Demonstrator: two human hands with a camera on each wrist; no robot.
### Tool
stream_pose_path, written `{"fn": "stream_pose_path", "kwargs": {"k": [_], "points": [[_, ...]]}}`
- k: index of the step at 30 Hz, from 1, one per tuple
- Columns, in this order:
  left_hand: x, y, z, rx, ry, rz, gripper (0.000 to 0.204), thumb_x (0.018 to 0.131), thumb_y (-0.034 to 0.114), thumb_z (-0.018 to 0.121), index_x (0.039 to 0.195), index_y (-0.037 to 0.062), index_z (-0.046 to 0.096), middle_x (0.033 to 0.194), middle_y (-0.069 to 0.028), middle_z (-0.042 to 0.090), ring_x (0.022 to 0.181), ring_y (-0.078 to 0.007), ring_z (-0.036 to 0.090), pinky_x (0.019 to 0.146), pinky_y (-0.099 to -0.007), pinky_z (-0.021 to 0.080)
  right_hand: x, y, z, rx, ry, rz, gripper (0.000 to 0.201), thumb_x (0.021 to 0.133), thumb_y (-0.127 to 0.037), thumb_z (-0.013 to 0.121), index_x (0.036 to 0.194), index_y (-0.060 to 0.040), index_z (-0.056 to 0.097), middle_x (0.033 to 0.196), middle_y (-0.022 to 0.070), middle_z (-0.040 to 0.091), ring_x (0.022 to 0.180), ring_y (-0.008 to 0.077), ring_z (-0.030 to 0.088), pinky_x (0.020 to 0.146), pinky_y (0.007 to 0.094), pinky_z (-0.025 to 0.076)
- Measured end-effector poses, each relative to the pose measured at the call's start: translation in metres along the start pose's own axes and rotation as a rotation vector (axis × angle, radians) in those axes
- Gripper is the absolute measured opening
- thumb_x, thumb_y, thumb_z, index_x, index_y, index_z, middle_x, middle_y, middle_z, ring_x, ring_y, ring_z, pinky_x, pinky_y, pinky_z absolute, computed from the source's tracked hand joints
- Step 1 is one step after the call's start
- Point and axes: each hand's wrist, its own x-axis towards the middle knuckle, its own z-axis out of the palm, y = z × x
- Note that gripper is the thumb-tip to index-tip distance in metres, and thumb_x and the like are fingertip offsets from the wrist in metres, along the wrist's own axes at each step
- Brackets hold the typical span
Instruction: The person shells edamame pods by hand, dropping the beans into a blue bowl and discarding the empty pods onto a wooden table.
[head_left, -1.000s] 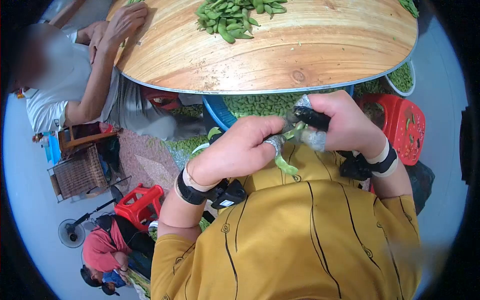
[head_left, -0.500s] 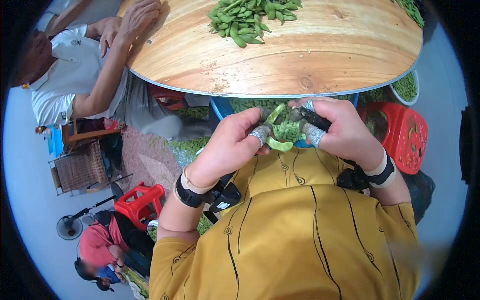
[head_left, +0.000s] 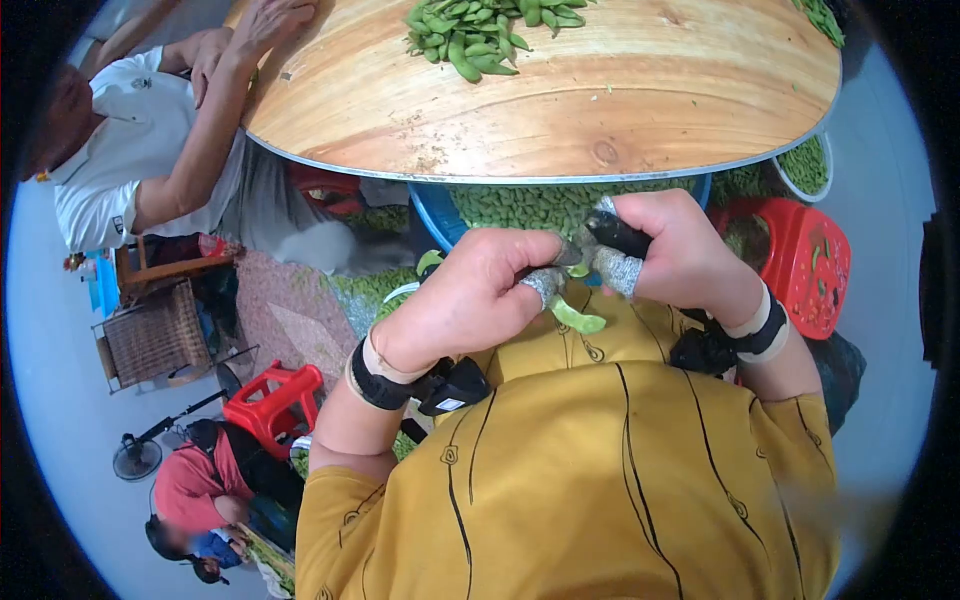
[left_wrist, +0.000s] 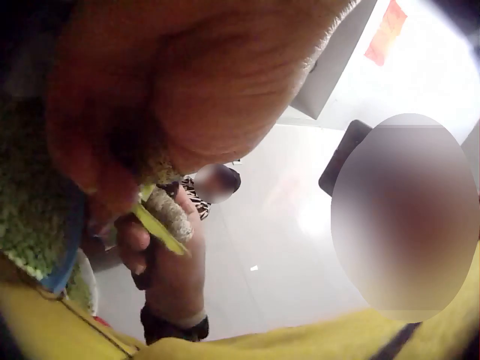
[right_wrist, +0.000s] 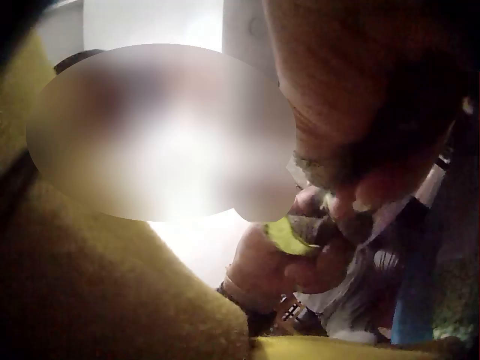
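In the head view my left hand [head_left: 470,295] pinches a green edamame pod [head_left: 577,318], whose pale shell hangs below the thumb. My right hand [head_left: 685,250] meets it from the other side, thumb and finger curled in on the pod's upper end. Grey and silvery wraps cover the thumbs and fingertips of both hands. A black piece [head_left: 618,235] lies along the right hand's fingers. The left wrist view shows the pod [left_wrist: 161,229] sticking out between the fingers. Below the hands stands a blue basin [head_left: 432,215] of shelled green beans [head_left: 515,207].
A wooden table [head_left: 600,110] with a pile of edamame pods [head_left: 470,40] is in front. A red stool [head_left: 815,265] and a white tub [head_left: 805,165] of beans stand on the right. At left sits a person in a white shirt [head_left: 140,130]; a red stool [head_left: 272,400] is farther back.
Half a second ago my hands were farther apart with an opened pod between them. Now their fingertips have come together again, and the shell hangs lower under the left thumb.
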Motion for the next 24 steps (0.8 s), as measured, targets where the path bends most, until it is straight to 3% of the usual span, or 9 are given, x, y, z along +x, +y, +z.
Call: {"fn": "stream_pose_path", "kwargs": {"k": [4, 5, 7, 8, 11, 15, 20, 22, 24], "points": [[-0.003, 0.009, 0.002, -0.361, -0.032, -0.019, 0.020, 0.090, -0.001, 0.047, 0.106, -0.0022, 0.059, 0.088, -0.0011, 0.062, 0.074, -0.0064, 0.056, 0.064, -0.0211, 0.048, 0.001, -0.007, -0.006, 0.364, -0.093, 0.325, 0.020, 0.076, -0.012, 0.066, 0.092, -0.0006, 0.061, 0.077, 0.0160, 0.061, 0.067, 0.0205, 0.061, 0.060, 0.0346, 0.047], [-0.004, 0.007, 0.002, -0.366, 0.097, -0.027, 0.021, 0.091, 0.000, 0.048, 0.108, -0.0023, 0.058, 0.089, -0.0020, 0.063, 0.074, -0.0071, 0.057, 0.064, -0.0216, 0.049, 0.002, -0.003, -0.003, 0.365, -0.097, 0.322, 0.020, 0.076, -0.012, 0.066, 0.092, -0.0006, 0.061, 0.077, 0.0160, 0.061, 0.067, 0.0205, 0.061, 0.060, 0.0346, 0.047], [-0.003, 0.009, 0.003, -0.417, 0.387, -0.048, 0.024, 0.088, -0.003, 0.044, 0.108, -0.0036, 0.058, 0.086, -0.0033, 0.064, 0.070, -0.0077, 0.059, 0.066, -0.0228, 0.051, 0.004, 0.011, 0.005, 0.129, 0.037, -0.022, 0.019, 0.077, -0.011, 0.065, 0.093, -0.0001, 0.061, 0.080, 0.0165, 0.061, 0.069, 0.0268, 0.061, 0.062, 0.0350, 0.048], [-0.003, -0.001, 0.000, -0.377, 0.440, -0.004, 0.025, 0.088, -0.004, 0.043, 0.109, -0.0043, 0.056, 0.090, -0.0048, 0.064, 0.072, -0.0088, 0.060, 0.068, -0.0228, 0.051, 0.004, 0.011, 0.007, 0.133, 0.030, -0.031, 0.019, 0.077, -0.011, 0.065, 0.093, -0.0001, 0.061, 0.080, 0.0165, 0.061, 0.069, 0.0268, 0.061, 0.062, 0.0350, 0.048], [-0.003, -0.008, 0.003, -0.379, 0.465, 0.039, 0.028, 0.090, -0.003, 0.047, 0.118, -0.0026, 0.054, 0.102, -0.0066, 0.063, 0.084, -0.0110, 0.061, 0.074, -0.0250, 0.052, 0.000, -0.001, 0.010, -0.212, 0.360, -0.069, 0.015, 0.077, -0.010, 0.066, 0.089, -0.0016, 0.063, 0.077, 0.0173, 0.059, 0.070, 0.0365, 0.058, 0.062, 0.0366, 0.048], [0.007, -0.008, 0.013, -0.439, 0.545, 0.095, 0.030, 0.088, -0.006, 0.048, 0.118, -0.0039, 0.053, 0.107, -0.0089, 0.062, 0.091, -0.0129, 0.061, 0.079, -0.0267, 0.052, -0.004, -0.029, 0.012, -0.321, 0.398, -0.268, 0.015, 0.073, -0.008, 0.069, 0.084, -0.0024, 0.062, 0.072, 0.0156, 0.057, 0.067, 0.0346, 0.058, 0.059, 0.0398, 0.047], [0.013, -0.001, 0.021, -0.461, 0.587, 0.258, 0.030, 0.086, -0.006, 0.052, 0.116, -0.0053, 0.053, 0.108, -0.0097, 0.063, 0.091, -0.0137, 0.062, 0.082, -0.0265, 0.050, 0.008, -0.014, 0.023, -0.299, 0.364, -0.206, 0.016, 0.073, -0.007, 0.067, 0.080, -0.0006, 0.054, 0.068, 0.0183, 0.055, 0.061, 0.0379, 0.055, 0.056, 0.0436, 0.045], [0.013, 0.000, 0.021, -0.678, 0.555, 0.160, 0.029, 0.086, -0.005, 0.053, 0.115, -0.0053, 0.054, 0.105, -0.0096, 0.065, 0.091, -0.0142, 0.063, 0.083, -0.0263, 0.050, 0.010, -0.006, 0.022, -0.146, 0.292, 0.004, 0.018, 0.072, -0.008, 0.066, 0.080, 0.0004, 0.053, 0.069, 0.0199, 0.055, 0.064, 0.0389, 0.056, 0.058, 0.0436, 0.045], [0.013, -0.001, 0.021, -0.682, 0.583, 0.143, 0.027, 0.086, -0.004, 0.054, 0.113, -0.0045, 0.055, 0.103, -0.0096, 0.066, 0.090, -0.0147, 0.063, 0.082, -0.0265, 0.050, 0.012, -0.006, 0.025, -0.150, 0.298, 0.005, 0.019, 0.072, -0.009, 0.067, 0.080, 0.0007, 0.053, 0.069, 0.0202, 0.055, 0.065, 0.0392, 0.056, 0.058, 0.0438, 0.045]]}}
